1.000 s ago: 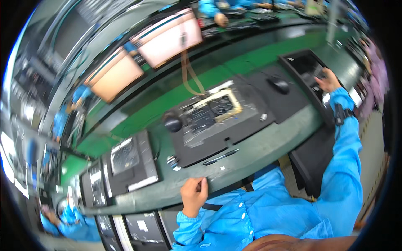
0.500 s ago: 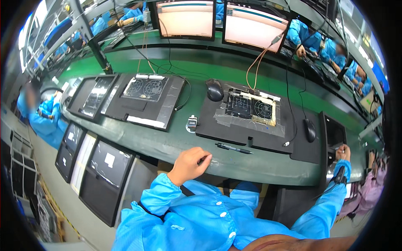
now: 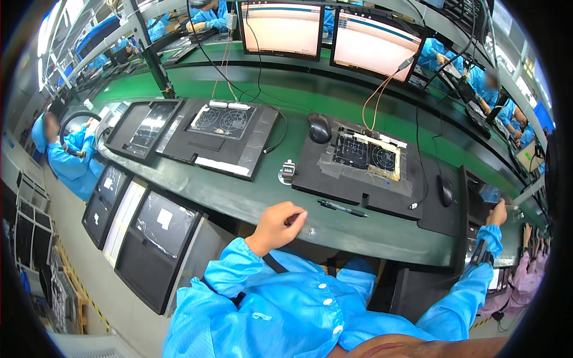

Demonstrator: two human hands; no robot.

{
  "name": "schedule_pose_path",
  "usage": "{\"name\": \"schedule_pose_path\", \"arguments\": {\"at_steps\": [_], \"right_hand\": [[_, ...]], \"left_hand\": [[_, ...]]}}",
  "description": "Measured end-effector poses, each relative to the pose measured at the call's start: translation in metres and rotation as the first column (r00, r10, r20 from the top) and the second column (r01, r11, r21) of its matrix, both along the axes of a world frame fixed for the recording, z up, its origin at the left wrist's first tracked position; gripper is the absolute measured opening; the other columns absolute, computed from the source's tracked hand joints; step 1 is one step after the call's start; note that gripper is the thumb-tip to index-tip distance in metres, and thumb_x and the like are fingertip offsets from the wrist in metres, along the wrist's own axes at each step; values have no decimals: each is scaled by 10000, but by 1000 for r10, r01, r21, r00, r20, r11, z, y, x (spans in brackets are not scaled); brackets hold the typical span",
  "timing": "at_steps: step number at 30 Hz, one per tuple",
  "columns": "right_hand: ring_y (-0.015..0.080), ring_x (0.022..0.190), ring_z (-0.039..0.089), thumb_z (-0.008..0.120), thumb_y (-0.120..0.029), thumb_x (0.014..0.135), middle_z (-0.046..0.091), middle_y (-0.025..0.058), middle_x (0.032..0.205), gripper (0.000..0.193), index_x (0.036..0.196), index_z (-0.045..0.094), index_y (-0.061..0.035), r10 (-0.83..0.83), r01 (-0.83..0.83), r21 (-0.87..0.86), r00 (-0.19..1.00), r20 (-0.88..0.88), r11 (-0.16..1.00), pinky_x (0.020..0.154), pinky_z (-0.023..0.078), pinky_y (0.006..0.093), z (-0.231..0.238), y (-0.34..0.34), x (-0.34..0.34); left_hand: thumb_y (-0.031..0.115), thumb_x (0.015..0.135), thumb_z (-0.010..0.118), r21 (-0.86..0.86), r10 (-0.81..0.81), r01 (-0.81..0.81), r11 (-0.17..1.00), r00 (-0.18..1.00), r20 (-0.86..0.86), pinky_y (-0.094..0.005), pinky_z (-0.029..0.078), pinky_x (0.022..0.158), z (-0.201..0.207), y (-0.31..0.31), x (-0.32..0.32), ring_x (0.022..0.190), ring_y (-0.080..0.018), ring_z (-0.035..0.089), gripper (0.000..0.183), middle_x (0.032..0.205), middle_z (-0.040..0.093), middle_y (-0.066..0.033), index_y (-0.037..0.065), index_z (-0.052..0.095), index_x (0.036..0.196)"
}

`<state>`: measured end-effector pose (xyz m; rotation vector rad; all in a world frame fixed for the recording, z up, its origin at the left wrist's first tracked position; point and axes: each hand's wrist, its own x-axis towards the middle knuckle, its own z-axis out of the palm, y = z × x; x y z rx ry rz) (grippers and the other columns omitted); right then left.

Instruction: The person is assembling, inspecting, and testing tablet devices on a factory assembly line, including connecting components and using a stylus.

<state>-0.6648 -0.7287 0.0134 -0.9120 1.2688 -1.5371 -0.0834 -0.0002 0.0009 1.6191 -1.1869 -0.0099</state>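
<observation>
My left hand [image 3: 277, 228] hovers at the bench's near edge, its fingers curled and nothing visible in them. Far to the right, my right hand [image 3: 496, 213] is pinched at a thin, clear bluish sheet [image 3: 490, 194] over a black tray [image 3: 474, 185]; the fingertips are small and partly unclear. Nearest my left hand lies a black pen [image 3: 343, 207]. Behind it is a small metal tally counter [image 3: 287, 171]. A black board [image 3: 328, 176] carries a taped-down fixture with dark target patterns [image 3: 368, 155].
A second black board [image 3: 185, 143] with a similar patterned plate lies to the left, next to a black tray [image 3: 128, 146]. Two black mice [image 3: 319, 128], [image 3: 445, 191] and hanging cables [image 3: 377, 101] share the bench. Two monitors [image 3: 282, 30] stand behind. Co-workers sit across and at far left.
My right hand has moved outward and up from the tray, and the bluish sheet now shows by its fingers. My left hand stays curled. The whole view has shifted slightly.
</observation>
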Motion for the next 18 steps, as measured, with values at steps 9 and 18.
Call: {"name": "schedule_pose_path", "arguments": {"at_steps": [9, 18], "right_hand": [[197, 993, 675, 559, -237, 1034, 702, 125, 1165, 294, 1150, 686, 2, 203, -375, -546, 915, -350, 749, 900, 527, 334, 119, 357, 220], [175, 1079, 643, 590, -328, 1033, 707, 68, 1177, 408, 1250, 662, 9, 830, -927, 163, -374, -413, -337, 933, 495, 330, 120, 522, 534]], "left_hand": [[231, 964, 698, -205, -417, 386, 899, 615, -669, -434, 464, 1079, 48, 6, -2, 1343, -320, 523, 764, 1466, 490, -193, 53, 291, 1586], [147, 951, 666, -422, -425, 55, 905, 99, -900, -439, 537, 1016, 51, 84, 6, 1157, -299, 665, 481, 1275, 664, -163, -30, 534, 1379]]}}
